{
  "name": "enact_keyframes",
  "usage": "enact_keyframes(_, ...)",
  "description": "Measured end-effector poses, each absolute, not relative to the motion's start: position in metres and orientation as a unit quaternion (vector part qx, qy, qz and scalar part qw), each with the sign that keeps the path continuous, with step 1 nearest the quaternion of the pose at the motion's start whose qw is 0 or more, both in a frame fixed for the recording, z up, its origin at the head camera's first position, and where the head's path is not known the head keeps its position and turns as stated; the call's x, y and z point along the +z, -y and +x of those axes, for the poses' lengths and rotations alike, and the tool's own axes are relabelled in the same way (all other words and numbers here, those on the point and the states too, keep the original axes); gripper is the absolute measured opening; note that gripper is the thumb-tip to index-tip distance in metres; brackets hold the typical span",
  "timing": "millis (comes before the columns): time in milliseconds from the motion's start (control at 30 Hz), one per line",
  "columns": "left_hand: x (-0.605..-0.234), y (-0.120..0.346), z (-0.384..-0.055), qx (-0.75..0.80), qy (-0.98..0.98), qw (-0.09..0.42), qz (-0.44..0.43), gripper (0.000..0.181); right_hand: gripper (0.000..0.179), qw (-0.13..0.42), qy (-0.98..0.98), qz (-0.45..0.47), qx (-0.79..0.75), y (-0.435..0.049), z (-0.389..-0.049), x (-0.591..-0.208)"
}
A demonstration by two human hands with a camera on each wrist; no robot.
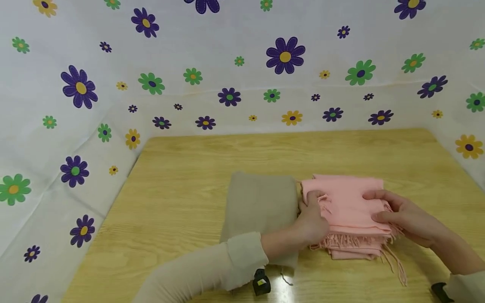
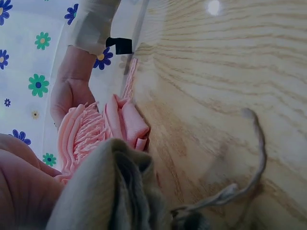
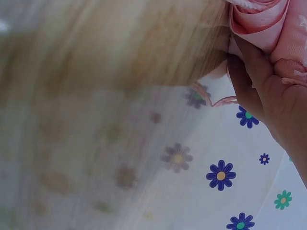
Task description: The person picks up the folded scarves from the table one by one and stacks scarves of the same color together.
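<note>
A pink fringed scarf (image 1: 348,206), folded into a layered rectangle, lies on the right half of the table. My left hand (image 1: 313,223) grips its left edge, fingers on top near some loose fringe. At the right edge my right hand (image 1: 411,216) pinches the folded layers, thumb and fingers over the upper side. In the right wrist view, fingers of the right hand (image 3: 280,103) reach beneath the pink folds (image 3: 259,28). Directly left of it lies a folded beige-grey scarf (image 1: 261,202), partly covered by my left forearm. How far the fingers go under the pink cloth is hidden.
The wood-grain table (image 1: 170,189) extends behind and to the left of both cloths. A flowered white sheet (image 1: 242,80) hangs around its back and sides. One beige-grey tassel strand (image 2: 259,143) trails onto the tabletop. A black device (image 1: 261,283) sits at my left wrist.
</note>
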State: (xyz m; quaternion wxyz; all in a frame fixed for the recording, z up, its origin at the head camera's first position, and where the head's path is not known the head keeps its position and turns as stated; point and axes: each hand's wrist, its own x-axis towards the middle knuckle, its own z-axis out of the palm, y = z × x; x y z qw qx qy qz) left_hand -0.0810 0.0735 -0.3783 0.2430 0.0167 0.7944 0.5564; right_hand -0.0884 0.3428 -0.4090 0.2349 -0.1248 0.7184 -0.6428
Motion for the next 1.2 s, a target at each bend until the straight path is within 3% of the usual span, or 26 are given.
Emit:
enact_keyframes(267,-0.356,-0.07,-0.097,0.581,-0.781,0.232,0.005,0.063,0.039,0.227,-0.724,-0.139,-0.636,-0.342,-0.1,-0.406)
enact_keyframes(400,-0.341,-0.06,-0.102,0.572,-0.78,0.254,0.021,0.069,0.038,0.236,-0.705,-0.142,-0.654,-0.338,-0.105,-0.406)
enact_keyframes(633,-0.318,-0.035,-0.111,0.516,-0.784,0.314,0.141,0.064,0.039,0.236,-0.73,-0.156,-0.622,-0.339,-0.108,-0.399)
enact_keyframes(767,-0.303,-0.015,-0.112,0.458,-0.792,0.339,0.219,0.054,0.037,0.186,-0.808,-0.141,-0.541,-0.344,-0.104,-0.383)
enact_keyframes(867,-0.297,0.002,-0.114,0.412,-0.816,0.306,0.266,0.05,0.046,0.122,-0.883,-0.118,-0.437,-0.34,-0.103,-0.365)
enact_keyframes(1000,-0.297,0.029,-0.12,0.294,-0.885,0.188,0.31,0.052,0.058,0.052,-0.93,-0.121,-0.342,-0.317,-0.105,-0.342)
enact_keyframes(1133,-0.311,0.052,-0.127,0.172,-0.941,0.059,0.286,0.062,0.061,0.019,-0.932,-0.139,-0.334,-0.277,-0.104,-0.329)
enact_keyframes(1200,-0.322,0.061,-0.13,0.149,-0.955,0.027,0.255,0.069,0.063,0.016,-0.929,-0.154,-0.336,-0.256,-0.101,-0.327)
